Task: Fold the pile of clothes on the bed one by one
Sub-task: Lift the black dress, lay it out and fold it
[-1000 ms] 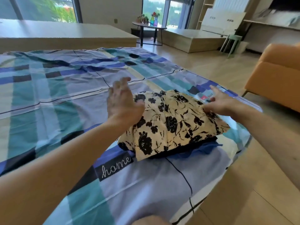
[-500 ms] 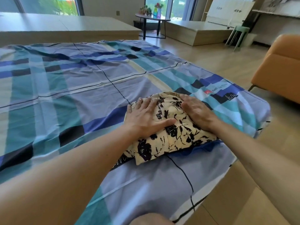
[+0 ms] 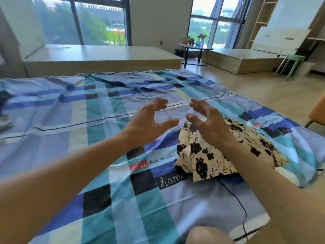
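Cream fabric printed with black flowers, the floral garment (image 3: 211, 159), is lying folded near the right edge of the bed (image 3: 98, 131). It is sitting on top of a blue garment (image 3: 236, 179), of which only a dark strip is peeking out along the near side. The left hand (image 3: 149, 124) is hovering over the plaid sheet just left of the stack, with fingers spread and loosely curled and thumb stretched out, holding nothing. The right hand (image 3: 207, 124) is hanging over the stack's far left corner in the same spread, empty pose, palm facing the left hand, and its forearm is crossing above the floral garment. Beyond the bed, a round table (image 3: 195, 45) is standing by the window and a green stool (image 3: 292, 63) is standing to the right.
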The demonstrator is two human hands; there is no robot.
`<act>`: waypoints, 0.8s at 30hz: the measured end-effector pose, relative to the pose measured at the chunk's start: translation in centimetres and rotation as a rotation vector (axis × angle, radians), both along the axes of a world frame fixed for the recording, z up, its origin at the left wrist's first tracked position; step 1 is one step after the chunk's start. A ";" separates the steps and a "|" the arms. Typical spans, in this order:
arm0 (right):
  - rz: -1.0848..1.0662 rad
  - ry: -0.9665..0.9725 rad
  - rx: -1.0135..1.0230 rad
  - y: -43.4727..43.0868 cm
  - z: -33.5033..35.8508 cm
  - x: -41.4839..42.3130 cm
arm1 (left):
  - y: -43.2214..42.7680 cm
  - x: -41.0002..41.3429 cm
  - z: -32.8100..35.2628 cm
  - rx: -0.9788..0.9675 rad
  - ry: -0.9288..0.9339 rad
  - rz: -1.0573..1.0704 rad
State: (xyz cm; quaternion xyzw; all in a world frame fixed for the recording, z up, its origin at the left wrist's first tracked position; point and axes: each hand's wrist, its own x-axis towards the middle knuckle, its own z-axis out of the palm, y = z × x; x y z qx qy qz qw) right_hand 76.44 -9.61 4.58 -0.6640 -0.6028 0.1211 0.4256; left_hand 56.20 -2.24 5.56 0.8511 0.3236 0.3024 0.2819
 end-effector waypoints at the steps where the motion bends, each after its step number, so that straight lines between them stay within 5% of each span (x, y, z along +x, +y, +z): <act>1: 0.045 0.049 0.022 0.6 0.2 -2.3 | -0.1 -2.3 0.3 0.007 -0.019 0.043; 13: 0.473 0.339 0.017 4.3 -2.1 -25.2 | -5.0 -30.0 -1.0 -0.123 -0.111 0.457; 18: 0.578 0.415 -0.053 3.4 -4.3 -29.3 | -7.1 -36.0 -3.7 -0.196 -0.089 0.580; 24: 0.679 0.286 -0.127 2.1 -6.7 -31.1 | -7.9 -38.8 -5.7 -0.151 0.092 0.542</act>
